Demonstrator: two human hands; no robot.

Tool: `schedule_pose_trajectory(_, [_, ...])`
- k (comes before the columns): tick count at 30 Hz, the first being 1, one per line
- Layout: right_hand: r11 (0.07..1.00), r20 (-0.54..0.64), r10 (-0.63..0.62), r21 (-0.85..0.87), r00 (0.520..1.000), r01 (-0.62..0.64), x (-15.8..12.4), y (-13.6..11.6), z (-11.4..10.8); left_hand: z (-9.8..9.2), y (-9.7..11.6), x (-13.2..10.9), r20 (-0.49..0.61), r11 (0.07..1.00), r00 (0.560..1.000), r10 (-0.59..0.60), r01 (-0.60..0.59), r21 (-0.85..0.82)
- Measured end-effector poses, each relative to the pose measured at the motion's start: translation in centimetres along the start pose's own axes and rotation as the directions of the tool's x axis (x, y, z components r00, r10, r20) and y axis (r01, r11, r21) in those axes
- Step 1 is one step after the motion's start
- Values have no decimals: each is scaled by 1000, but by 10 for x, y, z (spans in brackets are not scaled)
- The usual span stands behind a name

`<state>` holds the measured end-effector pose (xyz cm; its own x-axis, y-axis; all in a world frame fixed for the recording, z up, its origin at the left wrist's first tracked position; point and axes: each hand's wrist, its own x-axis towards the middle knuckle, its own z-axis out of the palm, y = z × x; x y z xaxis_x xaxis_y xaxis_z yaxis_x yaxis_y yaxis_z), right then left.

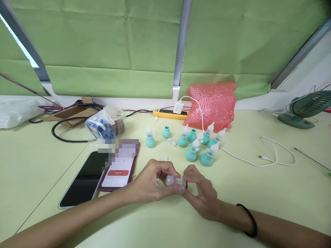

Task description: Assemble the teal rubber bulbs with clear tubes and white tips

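Note:
Between my two hands is a small clear plastic tube-like piece [170,180], held sideways above the table. My left hand [152,181] pinches it from the left with thumb and fingers. From the right, the thumb and fingertips of my right hand [203,193] close on its other end. Just beyond my hands stand several teal rubber bulbs [191,155], many topped with clear collars and white pointed tips [214,147]. Two bulbs, one of them the bulb [166,132] at the back, have open necks. A loose clear piece [172,142] lies among them.
Two phones, a dark one [84,182] and a lit one [117,172], lie at left. Behind are a bagged tape roll [117,122], a yellow power strip [165,113] and red bubble wrap [212,103]. A white cable [248,163], screwdriver [310,158] and green fan [307,106] are at right.

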<state>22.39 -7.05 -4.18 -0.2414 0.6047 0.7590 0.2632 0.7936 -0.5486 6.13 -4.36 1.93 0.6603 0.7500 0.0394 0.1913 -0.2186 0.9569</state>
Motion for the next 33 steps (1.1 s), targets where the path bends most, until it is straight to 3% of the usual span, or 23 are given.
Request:
schedule_pose_trajectory(6, [999,-15,-35,34,999,36,16,-1,-13,-3,4,-2,-99,996,995,-27,18,-90])
schedule_pose_trajectory(11, [994,-128,105,-25,986,-109,53,-7,-27,-10,8,-1,-176,955,983,-47,-7,-295])
schedule_pose_trajectory(17, [931,10,253,-276,968,-240,95,16,3,-15,18,-1,-122,830,992,-25,-47,-556])
schedule_pose_trajectory(22, [689,159,475,-679,865,-253,120,47,30,-15,23,-6,-95,799,995,19,-73,-598])
schedule_pose_trajectory(28, [613,186,518,-761,835,-211,121,73,38,-13,26,-12,-58,805,995,81,-100,-586])
schedule_pose_trajectory(33, [619,193,478,-766,857,-173,120,65,34,-15,28,-14,-72,838,991,113,-134,-530])
